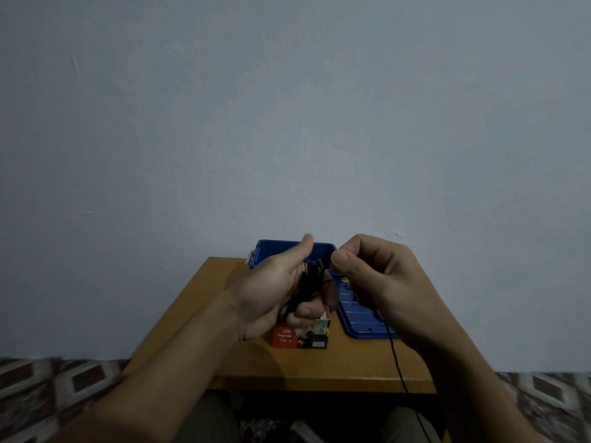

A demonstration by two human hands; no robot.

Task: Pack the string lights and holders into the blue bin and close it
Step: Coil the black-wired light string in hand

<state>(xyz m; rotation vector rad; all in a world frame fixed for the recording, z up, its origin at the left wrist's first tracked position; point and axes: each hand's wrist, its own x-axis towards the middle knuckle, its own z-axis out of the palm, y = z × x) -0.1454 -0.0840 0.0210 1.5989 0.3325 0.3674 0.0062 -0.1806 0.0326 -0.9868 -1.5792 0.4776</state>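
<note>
head view. holds the left hand (271, 295) palm-up at lower centre of the frame, fingers (303, 311) curled round a black coil of string lights (308, 282). pinches the same cord between thumb and forefinger of the right hand (380, 282), just right of the coil, with the other fingers curled in. trails one black strand (396, 359) down from the right hand, over the tabletop (198, 302) front edge, to the bottom of the frame. shows the blue bin (278, 249) open at the far tabletop edge, behind both hands, against the wall (287, 107). shows the blue lid (358, 321) lying flat on the tabletop, right of centre, partly hidden by the right hand. shows a red box (284, 337) printed "led" under the left hand.
</note>
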